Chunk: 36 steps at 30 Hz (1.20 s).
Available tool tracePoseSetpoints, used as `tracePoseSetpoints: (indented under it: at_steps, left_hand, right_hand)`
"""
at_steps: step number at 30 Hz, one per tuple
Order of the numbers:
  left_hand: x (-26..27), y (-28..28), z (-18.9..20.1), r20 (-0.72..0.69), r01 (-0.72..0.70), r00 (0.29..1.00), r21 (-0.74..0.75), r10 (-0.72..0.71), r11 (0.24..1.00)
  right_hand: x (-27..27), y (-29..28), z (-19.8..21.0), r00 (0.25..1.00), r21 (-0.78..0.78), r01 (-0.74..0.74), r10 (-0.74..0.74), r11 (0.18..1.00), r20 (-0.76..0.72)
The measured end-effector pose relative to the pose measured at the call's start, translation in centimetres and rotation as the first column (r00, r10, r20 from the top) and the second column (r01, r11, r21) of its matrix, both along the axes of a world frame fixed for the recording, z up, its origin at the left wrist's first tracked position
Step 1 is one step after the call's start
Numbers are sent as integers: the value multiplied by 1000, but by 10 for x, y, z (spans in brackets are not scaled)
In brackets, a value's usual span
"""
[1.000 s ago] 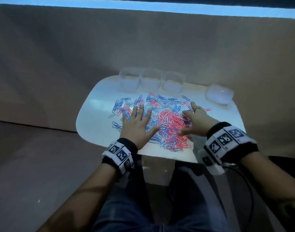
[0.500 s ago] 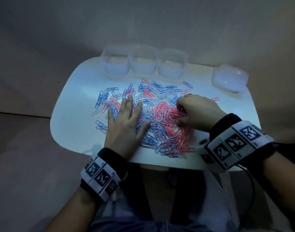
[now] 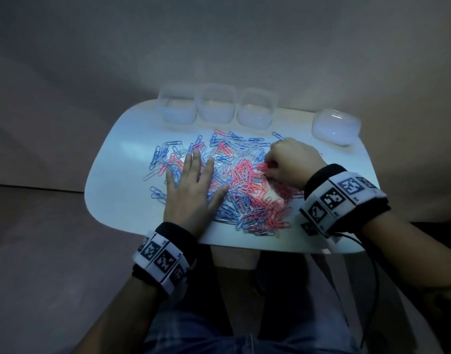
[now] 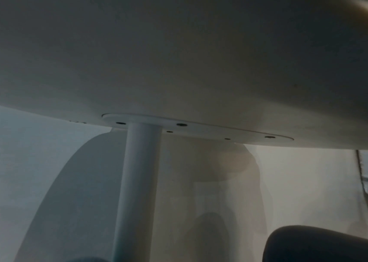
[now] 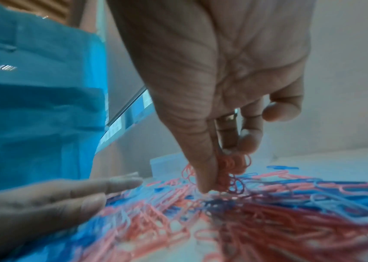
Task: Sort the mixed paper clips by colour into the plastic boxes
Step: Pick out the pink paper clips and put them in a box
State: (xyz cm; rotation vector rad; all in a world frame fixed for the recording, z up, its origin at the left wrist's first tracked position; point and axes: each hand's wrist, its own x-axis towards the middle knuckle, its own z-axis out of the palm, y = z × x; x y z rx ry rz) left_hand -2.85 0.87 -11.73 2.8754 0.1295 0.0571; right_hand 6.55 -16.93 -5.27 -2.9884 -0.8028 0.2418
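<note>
White table [image 3: 122, 175], single pedestal leg [image 4: 138, 186].
On top: mixed paper clips [image 3: 234, 180], three open plastic boxes [image 3: 215, 108], one upturned box [image 3: 335, 127].

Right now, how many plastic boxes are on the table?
4. Three stand side by side along the far edge: left, middle, right. A fourth sits apart at the far right corner. None seems hidden.

A small white bench [image 3: 122, 159] with rounded corners stands lit from above while the room around it lies dim. Behind and to both sides rises a plain beige wall [image 3: 219, 47]. From below, a round white post [image 4: 138, 177] carries the top on a screwed plate [image 4: 200, 129]. A blue cloth [image 5: 32, 106] hangs at the left.
</note>
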Motion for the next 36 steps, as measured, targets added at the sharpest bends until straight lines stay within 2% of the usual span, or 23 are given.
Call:
tracePoseSetpoints:
  at_steps: [2, 4, 6, 7, 8, 9, 10, 12, 14, 15, 17, 18, 19, 21, 23, 25, 27, 30, 33, 34, 35, 36]
  left_hand:
    - [2, 1, 1, 4, 2, 1000, -25, -2, 1000]
    - [2, 3, 3, 52, -4, 999, -128, 10, 992]
    - [2, 1, 8, 152, -21, 986, -328, 74, 945]
    - [0, -1, 12, 199, -25, 971, -466, 133, 884]
    - [-1, -5, 16, 224, -21, 953, -620, 203, 785]
    - [-2, -10, 21, 220, -8, 937, -763, 272, 647]
    - [-3, -16, 27, 185, 7, 929, -876, 321, 482]
    - [-3, -30, 36, 52, 4, 929, -991, 365, 131]
    - [2, -43, 41, -102, -43, 932, -984, 349, -172]
    - [6, -49, 44, -165, -65, 929, -954, 332, -293]
    - [14, -60, 50, -267, -106, 926, -863, 267, -494]
    - [18, -66, 53, -311, -131, 924, -804, 222, -580]
    - [21, -71, 57, -345, -149, 922, -736, 178, -660]
    - [25, -79, 62, -360, -145, 927, -594, 100, -792]
    - [27, -81, 62, -351, -124, 934, -500, 69, -857]
    - [29, -79, 57, -335, -113, 941, -450, 51, -886]
    - [29, -76, 51, -314, -104, 949, -414, 35, -904]
    - [28, -73, 45, -290, -113, 957, -359, -4, -927]
    - [23, -63, 36, -231, -104, 972, -319, -30, -942]
    - [21, -56, 32, -206, -90, 978, -307, -26, -948]
    - [19, -50, 29, -179, -76, 984, -287, -25, -955]
    - [17, -43, 28, -159, -61, 987, -270, -18, -961]
  right_hand:
    - [5, -6, 2, 996, 89, 50, -44, 995, -77]
    - [8, -13, 5, 988, 193, 96, -69, 976, -139]
    - [9, -21, 7, 976, 306, 155, -98, 939, -196]
    - [9, -25, 8, 965, 356, 192, -110, 915, -236]
    - [8, -28, 7, 954, 386, 222, -117, 895, -277]
    - [7, -29, 5, 945, 396, 237, -116, 887, -307]
    - [8, -31, 3, 938, 392, 245, -115, 887, -328]
    - [8, -32, 1, 929, 390, 254, -111, 885, -353]
    - [7, -32, 7, 912, 465, 277, -77, 841, -404]
    - [4, -31, 13, 894, 522, 302, -47, 798, -446]
    - [-5, -25, 25, 864, 608, 321, 38, 726, -502]
    - [-10, -20, 30, 864, 631, 290, 87, 720, -496]
    - [-14, -13, 34, 878, 630, 229, 122, 742, -463]
    - [-21, 0, 39, 943, 526, 62, 123, 848, -309]
    - [-24, 4, 44, 976, 453, -27, 122, 891, -181]
    - [-28, -1, 49, 978, 490, -33, 129, 871, -163]
    - [-31, -7, 51, 982, 592, 9, 104, 806, -157]
    - [-35, -16, 47, 992, 744, 79, 19, 663, -123]
    - [-31, -36, 42, 980, 793, 195, -77, 577, -185]
    - [-29, -44, 39, 971, 775, 235, -106, 586, -214]
    - [-27, -53, 34, 965, 728, 259, -140, 635, -221]
    - [-24, -60, 29, 964, 641, 262, -165, 722, -209]
